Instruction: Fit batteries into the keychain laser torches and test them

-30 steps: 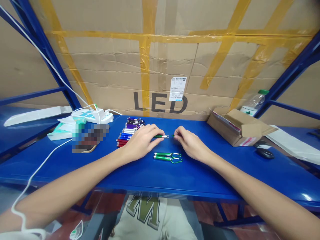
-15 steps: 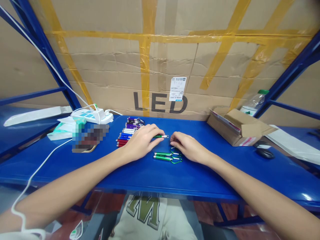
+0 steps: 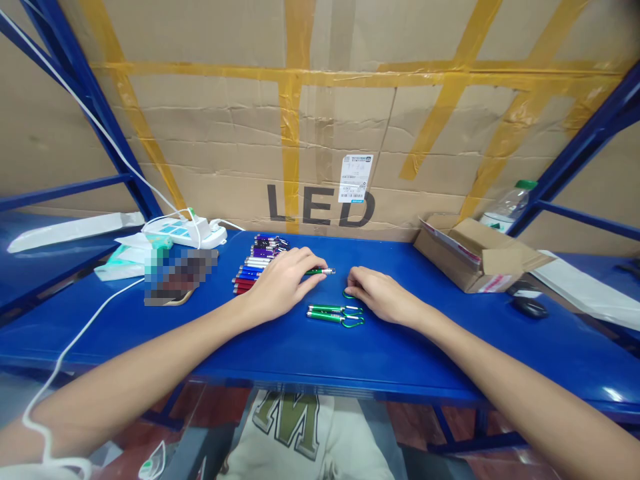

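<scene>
Left hand [image 3: 285, 283] pinched on green penlight [image 3: 315, 272], tip toward 3 o'clock. Right hand [image 3: 376, 293] closed, gripping green clip [image 3: 347, 294]. Two clipped penlights [image 3: 325, 317] at its 8 o'clock.

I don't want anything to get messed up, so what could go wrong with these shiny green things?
The small green clip at the right hand's fingertips might slip and drop.
The left hand, pinching a green stick, is right by the row of coloured sticks, so it could nudge them crooked.
The two green sticks lying close to the right hand might get bumped too.
</scene>
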A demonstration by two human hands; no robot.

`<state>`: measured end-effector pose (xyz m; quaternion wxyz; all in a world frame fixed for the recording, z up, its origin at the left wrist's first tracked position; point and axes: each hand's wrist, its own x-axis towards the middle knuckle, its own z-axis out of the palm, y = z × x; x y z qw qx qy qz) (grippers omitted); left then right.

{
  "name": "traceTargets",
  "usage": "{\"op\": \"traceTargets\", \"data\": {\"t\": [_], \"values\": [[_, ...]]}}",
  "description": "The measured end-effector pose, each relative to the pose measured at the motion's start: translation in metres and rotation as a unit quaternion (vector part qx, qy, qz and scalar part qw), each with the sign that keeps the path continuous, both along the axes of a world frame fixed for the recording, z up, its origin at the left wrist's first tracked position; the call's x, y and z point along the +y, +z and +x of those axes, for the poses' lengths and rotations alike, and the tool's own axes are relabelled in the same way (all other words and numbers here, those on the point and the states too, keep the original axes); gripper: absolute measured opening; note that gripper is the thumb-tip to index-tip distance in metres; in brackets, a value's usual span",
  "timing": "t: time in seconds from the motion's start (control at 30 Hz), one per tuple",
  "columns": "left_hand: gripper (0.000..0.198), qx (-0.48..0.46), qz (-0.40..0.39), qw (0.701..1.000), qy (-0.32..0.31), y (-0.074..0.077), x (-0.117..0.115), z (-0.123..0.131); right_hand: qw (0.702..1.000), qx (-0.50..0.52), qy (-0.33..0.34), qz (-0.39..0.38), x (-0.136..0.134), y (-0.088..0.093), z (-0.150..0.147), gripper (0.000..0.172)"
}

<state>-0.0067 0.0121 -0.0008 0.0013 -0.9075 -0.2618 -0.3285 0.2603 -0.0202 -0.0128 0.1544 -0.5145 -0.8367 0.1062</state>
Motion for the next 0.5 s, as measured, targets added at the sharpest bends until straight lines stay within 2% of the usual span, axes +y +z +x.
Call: {"op": "traceTargets", "data": {"t": [0.2,0.3,0.43,0.5], "values": [[0.020,0.004,-0.005,1.000,0.001,0.0013,-0.0011,0.0000,0.999,-0.008,-0.051,-0.008,-0.0020,0.0010,-0.0021,0.016],[0.020,0.003,-0.003,1.000,0.000,0.0013,-0.0013,0.0001,0.995,0.042,-0.079,-0.031,-0.0038,0.0048,-0.0044,0.014],[0.018,0.003,0.001,1.000,-0.004,0.0003,-0.0007,0.0001,0.991,0.103,-0.086,-0.014,-0.0032,0.0069,-0.0069,0.008],[0.018,0.001,0.001,1.000,-0.005,0.0002,-0.0007,0.0001,0.987,0.136,-0.082,-0.011,-0.0014,0.0060,-0.0068,0.014]]}}
